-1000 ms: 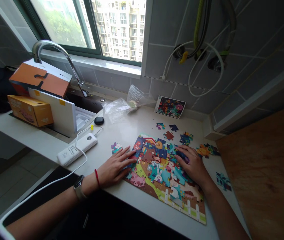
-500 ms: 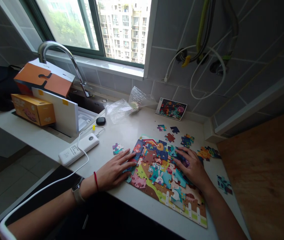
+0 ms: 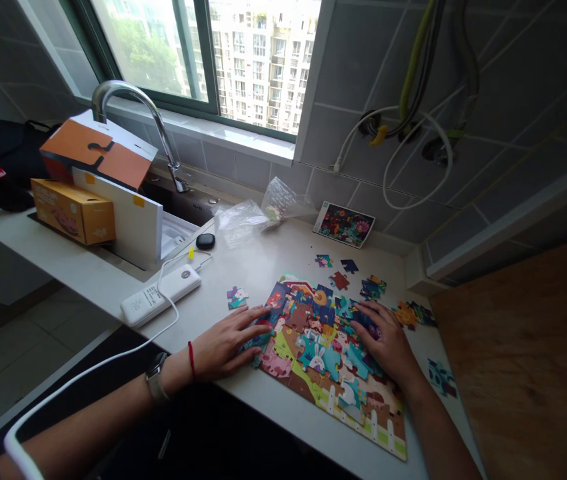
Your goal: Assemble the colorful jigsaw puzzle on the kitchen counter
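Observation:
A colourful jigsaw puzzle (image 3: 308, 357) with farm animals lies on the white counter, tilted towards the front edge. My left hand (image 3: 230, 340) rests flat at its left edge, fingers spread, covering some pieces there. Across the puzzle, my right hand (image 3: 386, 337) lies over its upper right side, fingers extended and slightly bent. Some pieces under the right palm are hidden. A loose puzzle piece (image 3: 238, 297) with purple and white on it sits just beyond the left fingers. Behind the puzzle are a brown piece (image 3: 340, 280) and a dark blue piece (image 3: 349, 266).
More loose pieces (image 3: 442, 378) lie at the right. A picture card (image 3: 346, 223) leans against the wall beside a clear plastic bag (image 3: 243, 221). A white power bank (image 3: 161, 295) with a cable is at the left, near a black case (image 3: 206, 241), boxes (image 3: 73, 211) and the sink.
The view has shifted slightly, so the scene sits a little differently in the frame. Both hands stay on the puzzle in nearly the same places.

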Demonstrator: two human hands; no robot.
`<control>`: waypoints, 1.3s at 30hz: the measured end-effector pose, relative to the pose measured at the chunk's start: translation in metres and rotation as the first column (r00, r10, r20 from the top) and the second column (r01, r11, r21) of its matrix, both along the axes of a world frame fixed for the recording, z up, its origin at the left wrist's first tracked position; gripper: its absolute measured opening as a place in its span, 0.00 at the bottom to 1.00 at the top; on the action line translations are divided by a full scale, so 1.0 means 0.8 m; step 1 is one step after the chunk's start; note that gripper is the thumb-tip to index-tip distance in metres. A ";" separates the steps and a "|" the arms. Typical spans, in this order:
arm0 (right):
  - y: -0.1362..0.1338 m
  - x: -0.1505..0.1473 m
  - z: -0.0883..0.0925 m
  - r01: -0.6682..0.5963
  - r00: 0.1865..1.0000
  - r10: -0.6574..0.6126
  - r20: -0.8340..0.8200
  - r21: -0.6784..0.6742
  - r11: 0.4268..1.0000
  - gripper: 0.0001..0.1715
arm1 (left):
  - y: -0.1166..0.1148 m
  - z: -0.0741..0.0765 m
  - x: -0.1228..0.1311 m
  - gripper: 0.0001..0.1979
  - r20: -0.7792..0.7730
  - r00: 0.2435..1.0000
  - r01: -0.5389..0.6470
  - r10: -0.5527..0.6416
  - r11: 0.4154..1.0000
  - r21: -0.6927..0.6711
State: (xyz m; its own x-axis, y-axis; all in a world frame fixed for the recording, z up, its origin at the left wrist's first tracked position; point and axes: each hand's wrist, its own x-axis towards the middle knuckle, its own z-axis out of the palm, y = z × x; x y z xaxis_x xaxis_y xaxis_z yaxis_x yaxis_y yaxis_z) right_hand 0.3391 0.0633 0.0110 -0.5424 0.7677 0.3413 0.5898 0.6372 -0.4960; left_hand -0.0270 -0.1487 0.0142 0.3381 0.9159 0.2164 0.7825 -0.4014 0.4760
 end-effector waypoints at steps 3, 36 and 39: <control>0.001 0.001 0.002 0.022 0.999 -0.023 -0.024 -0.003 1.000 0.26 | -0.001 0.006 -0.002 0.26 0.024 0.999 0.033 -0.033 0.999 -0.002; -0.060 -0.155 0.033 -0.390 0.901 0.403 0.159 -0.108 0.915 0.16 | 0.007 -0.003 0.000 0.29 -0.006 0.996 0.084 -0.085 0.995 -0.054; -0.060 -0.153 0.032 -0.386 0.907 0.403 0.127 -0.135 0.912 0.16 | 0.006 -0.001 0.001 0.29 0.006 0.996 0.084 -0.084 0.994 -0.071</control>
State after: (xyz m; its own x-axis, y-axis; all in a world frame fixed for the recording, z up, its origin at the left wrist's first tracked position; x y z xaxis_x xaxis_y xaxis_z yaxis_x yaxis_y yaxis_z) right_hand 0.2165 0.0154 0.0367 -0.8464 0.5070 0.1632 0.3728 0.7827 -0.4984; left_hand -0.0266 -0.1439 0.0136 0.4142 0.8972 0.1529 0.7459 -0.4309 0.5079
